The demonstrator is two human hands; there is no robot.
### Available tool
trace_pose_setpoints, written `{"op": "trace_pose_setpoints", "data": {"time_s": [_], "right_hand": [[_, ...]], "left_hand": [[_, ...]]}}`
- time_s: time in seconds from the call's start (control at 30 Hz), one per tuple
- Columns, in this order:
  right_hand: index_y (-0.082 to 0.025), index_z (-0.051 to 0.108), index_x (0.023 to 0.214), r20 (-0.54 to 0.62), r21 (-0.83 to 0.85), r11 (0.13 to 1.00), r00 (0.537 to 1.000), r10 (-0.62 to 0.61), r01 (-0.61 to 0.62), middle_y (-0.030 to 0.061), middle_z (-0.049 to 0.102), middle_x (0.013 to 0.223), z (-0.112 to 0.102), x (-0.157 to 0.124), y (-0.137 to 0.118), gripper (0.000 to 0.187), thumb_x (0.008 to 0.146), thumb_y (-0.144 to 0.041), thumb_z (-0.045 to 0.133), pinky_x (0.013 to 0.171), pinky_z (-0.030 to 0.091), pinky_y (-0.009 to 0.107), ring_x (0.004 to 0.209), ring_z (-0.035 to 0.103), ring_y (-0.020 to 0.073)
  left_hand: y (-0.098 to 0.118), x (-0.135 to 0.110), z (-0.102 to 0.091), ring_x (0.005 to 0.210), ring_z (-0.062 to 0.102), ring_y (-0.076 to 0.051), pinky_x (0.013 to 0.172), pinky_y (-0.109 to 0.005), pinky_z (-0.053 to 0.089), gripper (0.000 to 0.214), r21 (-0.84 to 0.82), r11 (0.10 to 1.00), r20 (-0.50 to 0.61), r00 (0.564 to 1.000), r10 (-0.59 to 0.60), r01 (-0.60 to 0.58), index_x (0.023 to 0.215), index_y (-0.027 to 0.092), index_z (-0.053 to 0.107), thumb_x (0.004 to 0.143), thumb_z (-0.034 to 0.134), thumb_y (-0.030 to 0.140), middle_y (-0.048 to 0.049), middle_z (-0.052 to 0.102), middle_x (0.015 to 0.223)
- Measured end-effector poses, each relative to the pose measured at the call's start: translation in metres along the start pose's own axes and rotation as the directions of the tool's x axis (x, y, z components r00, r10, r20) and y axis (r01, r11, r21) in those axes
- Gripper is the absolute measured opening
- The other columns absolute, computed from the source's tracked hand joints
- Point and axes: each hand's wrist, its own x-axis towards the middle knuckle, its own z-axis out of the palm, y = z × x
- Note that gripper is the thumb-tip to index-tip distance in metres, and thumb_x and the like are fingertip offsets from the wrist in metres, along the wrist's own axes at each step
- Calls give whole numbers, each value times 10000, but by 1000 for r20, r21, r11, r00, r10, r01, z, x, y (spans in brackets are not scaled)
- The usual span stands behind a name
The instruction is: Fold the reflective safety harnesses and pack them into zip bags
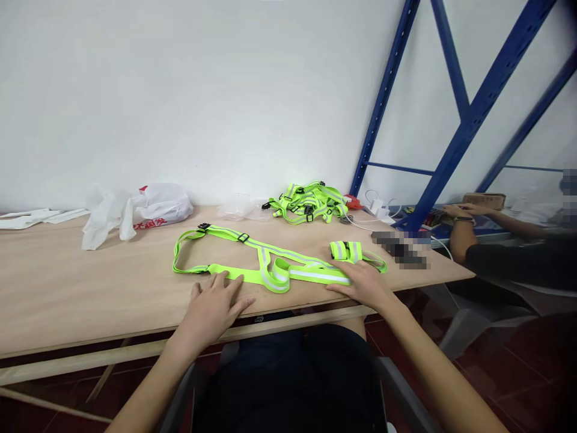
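Note:
A neon-green reflective vest harness (pixel 243 275) with silver stripes and black buckles lies spread on the table before me. My left hand (pixel 213 305) rests flat with fingers spread, its fingertips on the lower strap at the left. At the right end, my right hand (pixel 360 282) lies over the straps, fingers stretched out and touching them. A strap loop stands up in the middle, between my hands. Just beyond my right hand sits a folded green strap bundle (pixel 346 251); whether it joins the harness is hidden by the hand.
Behind lies a tangled pile of green reflective straps (pixel 311 203). White plastic bags (pixel 162 203) and a clear bag (pixel 241 207) sit along the wall. A blurred dark object (pixel 399 249), white cables and a blue rack post (pixel 433 186) are at right, near another person's arm (pixel 464 240).

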Motion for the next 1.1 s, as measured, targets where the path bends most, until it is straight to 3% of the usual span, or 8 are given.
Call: {"op": "trace_pose_setpoints", "data": {"time_s": [0.1, 0.2, 0.37, 0.47, 0.57, 0.77, 0.93, 1.1], "right_hand": [[-212, 557, 1381, 15, 2, 1000, 1000, -7, 7, 124, 744, 1143, -7, 2, -3, 512, 932, -457, 588, 780, 537, 417, 956, 710, 321], [-200, 544, 1386, -8, 55, 998, 1000, -16, 16, 135, 720, 1178, -12, 2, -2, 470, 949, -372, 545, 851, 532, 442, 1052, 681, 320], [-231, 696, 1130, -6, 189, 981, 1000, 31, -29, 110, 739, 1102, -12, -1, 10, 277, 902, -337, 581, 887, 529, 453, 1040, 675, 309], [-234, 716, 911, 14, 300, 951, 997, 75, -76, 90, 753, 981, -11, -1, 13, 170, 893, -341, 585, 851, 542, 425, 960, 689, 288], [-238, 701, 862, -2, 376, 920, 993, 120, -110, 81, 749, 922, -14, 1, 8, 180, 901, -352, 567, 834, 542, 415, 913, 689, 277], [-234, 713, 932, 83, 470, 859, 979, 184, -201, 71, 769, 983, -22, 6, -9, 208, 875, -389, 587, 840, 534, 409, 911, 703, 284], [-246, 710, 970, 149, 474, 855, 977, 155, -208, 47, 769, 988, -20, 7, -21, 247, 846, -452, 653, 800, 544, 375, 879, 710, 276], [-248, 677, 1061, 79, 378, 922, 995, 61, -87, 76, 753, 1008, -12, 9, -29, 292, 843, -442, 699, 764, 541, 379, 881, 700, 282]], "left_hand": [[4, 4, 3, 1356, 437, -417, 1069, -654, 303, 530, 29, 1000, -44, 999, 1, 0, 1290, 161, 615, 986, 431, 553, -235, 498, 1442], [9, 9, 7, 1367, 445, -367, 1141, -579, 272, 452, -29, 989, -101, 985, 140, -144, 1181, 143, 666, 1011, 410, 474, -211, 511, 1443], [19, 12, 7, 1399, 411, -351, 1115, -517, 351, 511, -172, 934, -21, 949, 314, -313, 1439, 236, 519, 1008, 418, 493, -158, 441, 1520], [21, 10, 4, 1381, 423, -360, 1102, -551, 345, 569, -157, 949, -4, 961, 276, -274, 1499, 244, 435, 995, 452, 507, -165, 457, 1498], [24, 7, 1, 1305, 492, -371, 1044, -578, 386, 641, -138, 969, -18, 979, 205, -206, 1515, 242, 395, 970, 474, 570, -180, 507, 1423], [48, 17, 10, 1222, 521, -440, 1000, -666, 360, 745, -12, 992, -88, 988, 128, -129, 1282, 180, 624, 846, 496, 769, -225, 554, 1314], [69, 34, 21, 1220, 547, -371, 1069, -592, 337, 676, -60, 984, -207, 966, 154, -170, 1306, 135, 584, 925, 464, 681, -222, 597, 1284], [75, 48, 11, 1063, 634, -377, 964, -561, 427, 513, -102, 983, -205, 970, 129, -153, 1216, 157, 648, 992, 396, 543, -210, 653, 1191]]}}
